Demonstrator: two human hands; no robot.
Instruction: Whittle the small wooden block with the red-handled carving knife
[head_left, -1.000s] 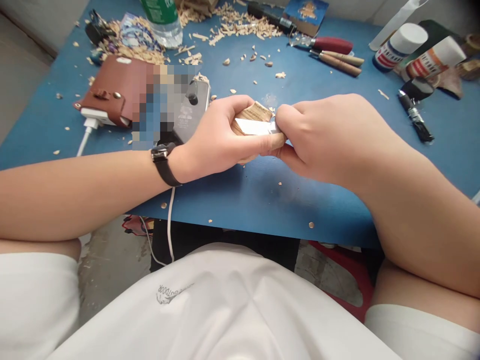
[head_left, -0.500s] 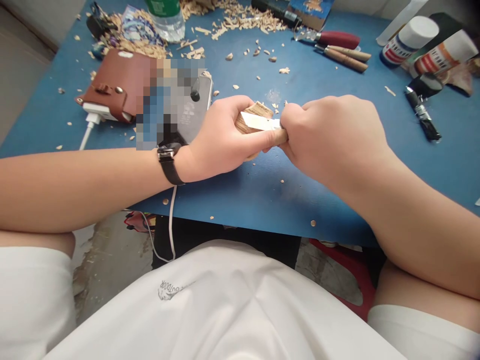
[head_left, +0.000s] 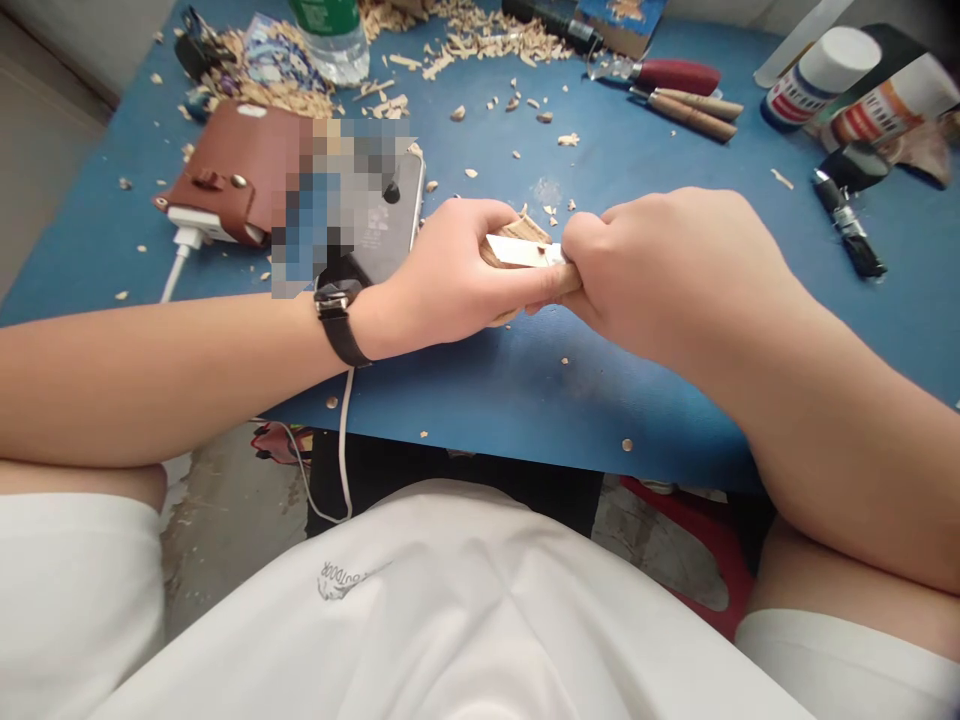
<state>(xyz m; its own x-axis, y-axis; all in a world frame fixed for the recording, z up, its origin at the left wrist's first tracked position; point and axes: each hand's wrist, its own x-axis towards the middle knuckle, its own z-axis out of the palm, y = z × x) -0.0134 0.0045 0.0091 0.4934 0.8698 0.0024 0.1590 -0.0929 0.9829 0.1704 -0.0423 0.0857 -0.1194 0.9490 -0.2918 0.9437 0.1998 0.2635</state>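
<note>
The left hand [head_left: 457, 270] is curled around a small piece of wood [head_left: 531, 226], pinching it between the thumb and the fingers. The right hand [head_left: 667, 270] is closed tight in a fist around a knife [head_left: 517, 251], and the flat, shiny blade pokes out over the wood (the fist hides the handle). The two hands meet, right thumb side by left thumb, and the wood is up above the near part of the blue table [head_left: 465, 390]. A gray phone [head_left: 386, 230] lies just beside the left hand, and a brown pouch [head_left: 244, 165] is past it. Curly wood bits [head_left: 487, 45] lie at the back, near a red-handled tool [head_left: 679, 77] and a water bottle [head_left: 334, 45].
</note>
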